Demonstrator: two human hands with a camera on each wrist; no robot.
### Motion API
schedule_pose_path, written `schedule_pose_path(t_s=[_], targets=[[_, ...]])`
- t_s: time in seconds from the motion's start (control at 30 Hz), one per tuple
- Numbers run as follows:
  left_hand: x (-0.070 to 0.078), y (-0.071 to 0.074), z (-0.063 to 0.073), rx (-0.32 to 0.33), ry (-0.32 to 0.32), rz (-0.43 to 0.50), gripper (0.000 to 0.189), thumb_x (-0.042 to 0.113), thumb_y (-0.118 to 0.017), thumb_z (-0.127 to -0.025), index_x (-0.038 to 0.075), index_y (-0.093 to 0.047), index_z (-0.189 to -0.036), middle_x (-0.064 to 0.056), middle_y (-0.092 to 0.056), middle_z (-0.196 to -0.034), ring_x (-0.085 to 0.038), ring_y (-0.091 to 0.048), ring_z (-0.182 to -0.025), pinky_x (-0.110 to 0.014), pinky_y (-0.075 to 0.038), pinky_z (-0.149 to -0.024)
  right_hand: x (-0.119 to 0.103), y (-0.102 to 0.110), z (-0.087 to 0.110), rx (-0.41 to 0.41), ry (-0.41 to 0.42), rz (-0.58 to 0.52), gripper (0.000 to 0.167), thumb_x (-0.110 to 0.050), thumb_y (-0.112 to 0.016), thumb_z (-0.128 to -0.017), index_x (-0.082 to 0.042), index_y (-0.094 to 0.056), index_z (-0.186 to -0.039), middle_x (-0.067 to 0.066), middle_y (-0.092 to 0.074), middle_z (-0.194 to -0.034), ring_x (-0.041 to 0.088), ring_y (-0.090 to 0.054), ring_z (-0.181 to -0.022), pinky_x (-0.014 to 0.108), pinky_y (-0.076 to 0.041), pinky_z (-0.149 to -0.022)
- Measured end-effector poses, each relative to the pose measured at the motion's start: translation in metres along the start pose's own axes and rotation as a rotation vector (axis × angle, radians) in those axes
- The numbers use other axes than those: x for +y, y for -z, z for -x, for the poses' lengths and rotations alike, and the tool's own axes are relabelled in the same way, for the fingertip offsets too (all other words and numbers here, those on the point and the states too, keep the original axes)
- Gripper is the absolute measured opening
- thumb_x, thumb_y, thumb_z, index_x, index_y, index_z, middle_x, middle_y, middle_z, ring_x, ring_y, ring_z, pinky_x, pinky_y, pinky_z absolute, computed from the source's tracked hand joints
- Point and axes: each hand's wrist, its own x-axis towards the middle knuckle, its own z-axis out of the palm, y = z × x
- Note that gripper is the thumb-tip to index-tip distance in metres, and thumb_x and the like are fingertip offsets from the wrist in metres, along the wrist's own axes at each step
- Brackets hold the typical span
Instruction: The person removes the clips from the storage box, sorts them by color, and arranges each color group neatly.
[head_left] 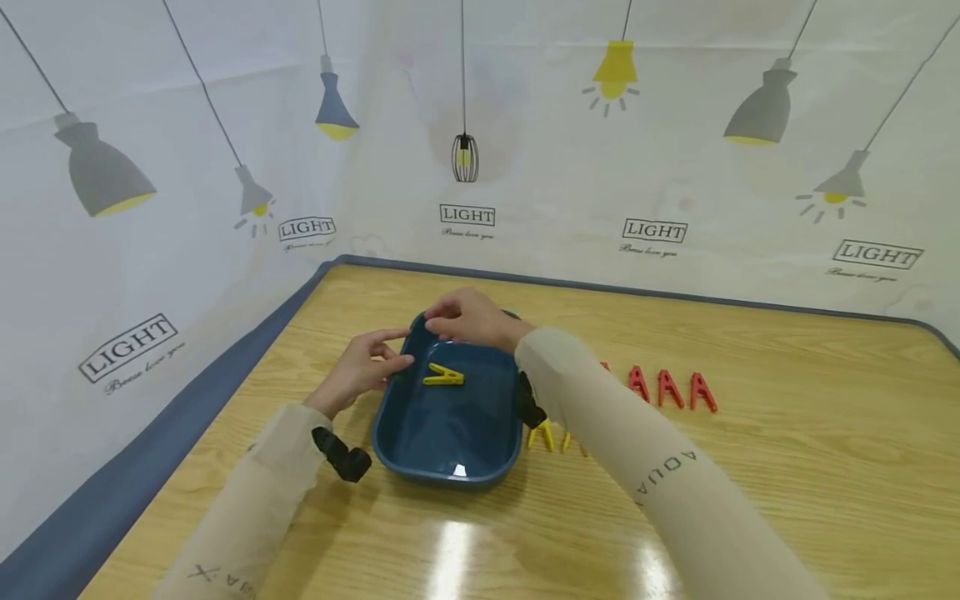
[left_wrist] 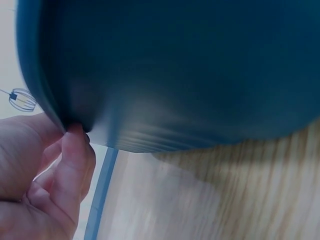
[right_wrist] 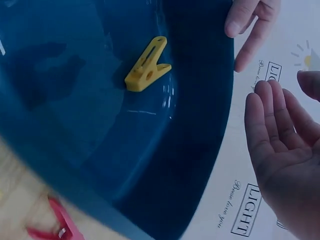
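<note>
A dark blue basin (head_left: 457, 429) is in front of me on the wooden table, and a yellow clothespin (head_left: 444, 375) lies inside it. My left hand (head_left: 358, 368) is at the basin's left rim, pinching it between thumb and fingers. The left wrist view shows this left hand (left_wrist: 47, 172) close up at the rim. Over the basin's far end is my right hand (head_left: 476, 319), its fingers loosely bent. From the right wrist view, nothing is in the right hand (right_wrist: 287, 130), and it is just beyond the rim.
Several red clothespins (head_left: 670, 389) stand in a row on the table (head_left: 787, 467), right of the basin. Yellow clothespins (head_left: 542, 435) are closer to the basin, partly hidden by my right sleeve (head_left: 637, 442). A white curtain (head_left: 540, 150) printed with lamps rises behind the table.
</note>
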Motion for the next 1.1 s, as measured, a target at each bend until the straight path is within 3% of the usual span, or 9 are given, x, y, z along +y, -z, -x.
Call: schedule_pose_path(t_s=[0.2,0.37,0.57,0.67,0.83,1.1], targets=[[0.000,0.000,0.000,-0.003,-0.006,-0.020,0.051,0.019,-0.060,-0.085,0.010,-0.042,-0.133,-0.016,-0.056,-0.081,-0.014,-0.046,-0.055,-0.034,-0.049,-0.054,0.011,-0.010,-0.009,0.023,-0.033,-0.045,0.023,-0.015,-0.051,-0.091,0.002,-0.059,-0.105,0.015,-0.060,-0.092,0.027,-0.057,-0.085,0.034,-0.048,-0.074],[0.002,0.000,0.000,-0.011,-0.006,-0.008,0.052,0.018,-0.059,-0.086,0.010,-0.040,-0.134,-0.019,-0.057,-0.084,-0.015,-0.046,-0.054,-0.035,-0.049,-0.054,0.023,-0.014,-0.018,0.034,-0.065,-0.067,0.021,-0.019,-0.055,-0.089,-0.003,-0.062,-0.100,0.010,-0.059,-0.087,0.023,-0.057,-0.081,0.028,-0.048,-0.070],[0.004,0.000,0.000,-0.005,-0.007,-0.010,0.051,0.018,-0.059,-0.086,0.011,-0.041,-0.133,-0.020,-0.056,-0.085,-0.016,-0.046,-0.055,-0.035,-0.049,-0.055,0.023,-0.019,-0.019,0.054,-0.197,-0.068,0.025,-0.013,-0.058,-0.086,-0.001,-0.058,-0.108,0.011,-0.059,-0.102,0.023,-0.056,-0.092,0.028,-0.048,-0.073],[0.004,0.000,0.000,0.003,-0.008,-0.017,0.051,0.019,-0.060,-0.085,0.012,-0.042,-0.132,-0.018,-0.057,-0.084,-0.015,-0.047,-0.055,-0.033,-0.049,-0.054,0.028,-0.023,-0.019,0.022,-0.240,-0.081,0.030,-0.009,-0.060,-0.085,0.001,-0.056,-0.112,0.012,-0.057,-0.107,0.023,-0.056,-0.094,0.029,-0.048,-0.074],[0.003,-0.001,0.002,0.001,-0.015,-0.019,0.051,0.019,-0.060,-0.085,0.010,-0.042,-0.132,-0.017,-0.057,-0.083,-0.014,-0.046,-0.055,-0.034,-0.049,-0.055,0.037,-0.030,-0.016,-0.035,-0.268,-0.041,0.033,-0.006,-0.063,-0.081,0.001,-0.057,-0.113,0.011,-0.058,-0.102,0.020,-0.056,-0.092,0.031,-0.046,-0.078],[0.002,0.000,0.002,0.011,-0.004,-0.017,0.049,0.019,-0.060,-0.086,0.011,-0.044,-0.131,-0.015,-0.057,-0.081,-0.016,-0.046,-0.055,-0.032,-0.050,-0.055,0.041,-0.035,-0.017,-0.039,-0.327,0.046,0.032,-0.009,-0.069,-0.076,-0.003,-0.062,-0.107,0.008,-0.059,-0.102,0.018,-0.054,-0.089,0.033,-0.043,-0.084]])
